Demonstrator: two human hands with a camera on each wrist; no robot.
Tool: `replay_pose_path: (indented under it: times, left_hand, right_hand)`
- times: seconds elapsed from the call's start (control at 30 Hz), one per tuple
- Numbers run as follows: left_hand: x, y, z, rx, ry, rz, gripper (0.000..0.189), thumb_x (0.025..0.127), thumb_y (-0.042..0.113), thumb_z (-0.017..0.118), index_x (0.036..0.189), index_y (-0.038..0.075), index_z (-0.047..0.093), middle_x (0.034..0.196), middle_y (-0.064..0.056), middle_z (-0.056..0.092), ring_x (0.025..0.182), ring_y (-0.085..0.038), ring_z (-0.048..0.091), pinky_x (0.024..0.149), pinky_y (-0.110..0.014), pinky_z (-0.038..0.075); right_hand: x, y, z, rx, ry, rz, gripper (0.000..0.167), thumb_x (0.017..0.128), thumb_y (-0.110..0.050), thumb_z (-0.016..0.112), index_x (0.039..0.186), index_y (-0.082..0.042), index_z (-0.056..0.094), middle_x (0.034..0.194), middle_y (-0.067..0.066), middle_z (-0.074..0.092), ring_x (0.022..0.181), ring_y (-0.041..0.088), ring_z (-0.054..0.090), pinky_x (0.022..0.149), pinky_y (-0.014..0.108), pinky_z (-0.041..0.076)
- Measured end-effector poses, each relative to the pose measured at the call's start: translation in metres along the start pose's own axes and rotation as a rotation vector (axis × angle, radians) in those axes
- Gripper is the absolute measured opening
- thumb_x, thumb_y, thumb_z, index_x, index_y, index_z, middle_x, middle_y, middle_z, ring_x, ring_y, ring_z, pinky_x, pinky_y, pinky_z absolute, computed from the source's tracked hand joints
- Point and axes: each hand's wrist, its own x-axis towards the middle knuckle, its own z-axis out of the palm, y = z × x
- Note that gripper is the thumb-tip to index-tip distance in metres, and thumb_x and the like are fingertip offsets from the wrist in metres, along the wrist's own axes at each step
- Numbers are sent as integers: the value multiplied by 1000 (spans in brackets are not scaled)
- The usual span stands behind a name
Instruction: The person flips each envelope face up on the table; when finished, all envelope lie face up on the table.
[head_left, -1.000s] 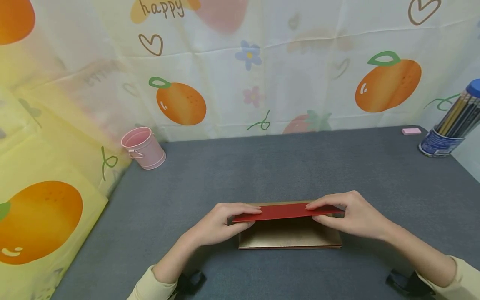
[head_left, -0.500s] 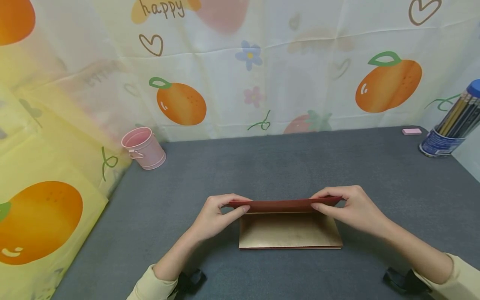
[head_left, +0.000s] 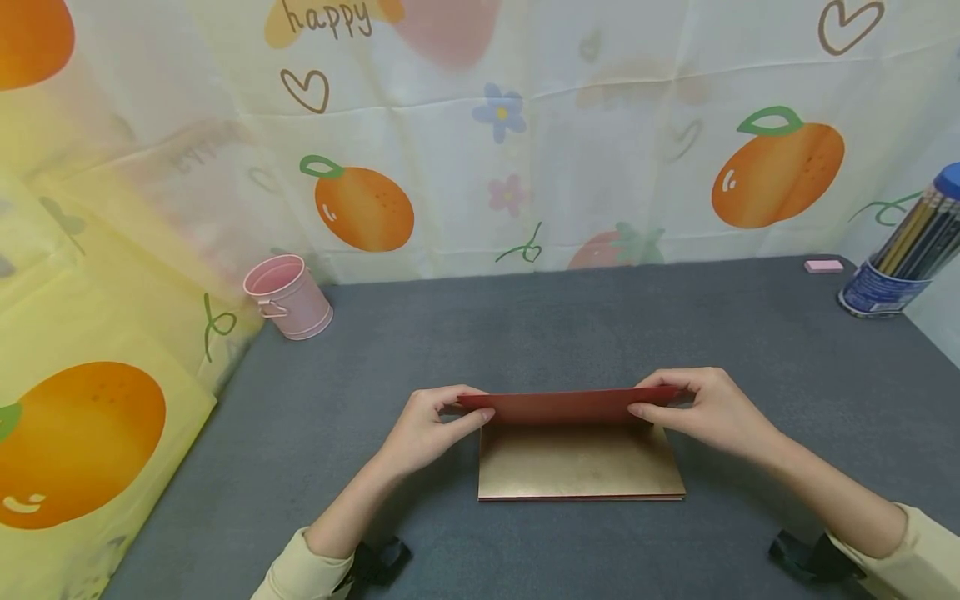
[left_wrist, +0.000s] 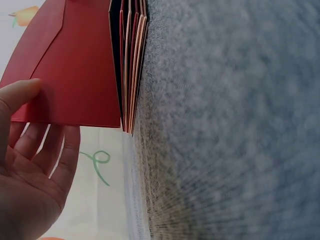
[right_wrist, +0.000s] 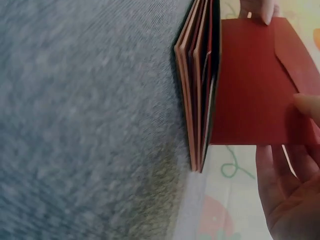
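Observation:
A red paper envelope with a flap is held by its two ends, tilted up over the far part of a gold-topped stack. My left hand pinches the left end, thumb on the near face and fingers behind. At the other end, my right hand pinches it the same way. In the left wrist view, the envelope shows its flap line, and its lower edge comes right at the stack. Several thin red and tan layers show along the side of the stack in the right wrist view.
A pink bucket stands at the back left of the grey tabletop. At the back right are a small pink block and a blue-labelled holder full of pencils. Behind hangs a fruit-print cloth.
Both hands have lifted slightly and moved back. The red envelope has tilted from nearly flat to more upright, its near face now showing, with more of the stack's gold top uncovered.

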Motion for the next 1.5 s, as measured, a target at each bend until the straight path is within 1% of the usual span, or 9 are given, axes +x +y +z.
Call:
replay_pose_path:
  times: [0.17, 0.33, 0.53, 0.8, 1.03, 1.17, 1.3, 1.37, 1.5]
  left_hand:
    - [0, -4, -1, 11, -8, -32, 9, 88, 19, 74, 97, 17, 76, 91, 8, 72, 87, -10, 67, 80, -33, 55]
    - [0, -6, -3, 24, -28, -61, 14, 88, 18, 74, 102, 16, 76, 96, 6, 73, 89, -10, 67, 79, -33, 55]
    - [1, -10, -4, 40, -41, -60, 16, 87, 12, 74, 103, 13, 76, 98, 4, 73, 92, -10, 68, 80, -33, 55]
    - [1, -13, -5, 71, -68, -56, 17, 88, 13, 73, 104, 14, 76, 98, 5, 73, 93, -11, 68, 81, -30, 55]
    - [1, -17, -6, 82, -77, -53, 19, 89, 11, 71, 108, 13, 75, 101, 4, 73, 92, -11, 67, 81, -29, 55]
    - [0, -19, -9, 80, -41, -88, 16, 88, 11, 72, 104, 12, 75, 95, 3, 73, 88, -12, 67, 79, -30, 55]
    - [0, -21, -13, 21, 13, -167, 11, 87, 14, 74, 98, 12, 75, 90, 2, 72, 85, -14, 67, 77, -30, 55]
    - [1, -24, -15, -39, 48, -216, 12, 87, 14, 75, 98, 10, 74, 89, 0, 72, 83, -16, 67, 75, -29, 53]
    - [4, -28, -20, -223, 145, -315, 23, 86, 11, 75, 107, 2, 70, 92, -6, 71, 82, -16, 67, 77, -29, 54]
  right_hand:
    - [2, 6, 1, 21, -45, 63, 11, 84, -28, 78, 93, -24, 74, 81, -4, 71, 63, 17, 66, 52, 27, 46]
    - [3, 8, 2, 5, -81, 94, 18, 84, -30, 78, 98, -18, 75, 90, -5, 72, 71, 11, 67, 57, 27, 50]
    - [3, 10, 2, -74, -118, 98, 27, 84, -32, 78, 104, -15, 76, 97, -4, 73, 79, 5, 66, 60, 25, 50]
    - [4, 15, 4, -107, -139, 62, 26, 83, -28, 79, 104, -13, 76, 97, -3, 74, 84, 5, 68, 64, 25, 52]
    - [7, 14, 7, -116, -121, 69, 21, 84, -28, 79, 100, -15, 76, 92, -7, 73, 76, 5, 63, 56, 24, 47]
    - [13, 11, 9, -91, -124, 81, 21, 85, -28, 77, 100, -15, 75, 89, -8, 73, 78, 7, 64, 63, 26, 51]
    - [22, 7, 11, -36, -127, 132, 25, 85, -32, 76, 103, -16, 74, 90, -6, 72, 80, 13, 66, 65, 30, 51]
    - [27, 6, 12, -9, -126, 166, 26, 85, -34, 76, 104, -16, 74, 90, -6, 72, 81, 15, 66, 68, 32, 51]
    - [41, 3, 15, 97, -142, 214, 33, 86, -33, 75, 111, -11, 71, 94, 1, 73, 84, 19, 68, 74, 35, 53]
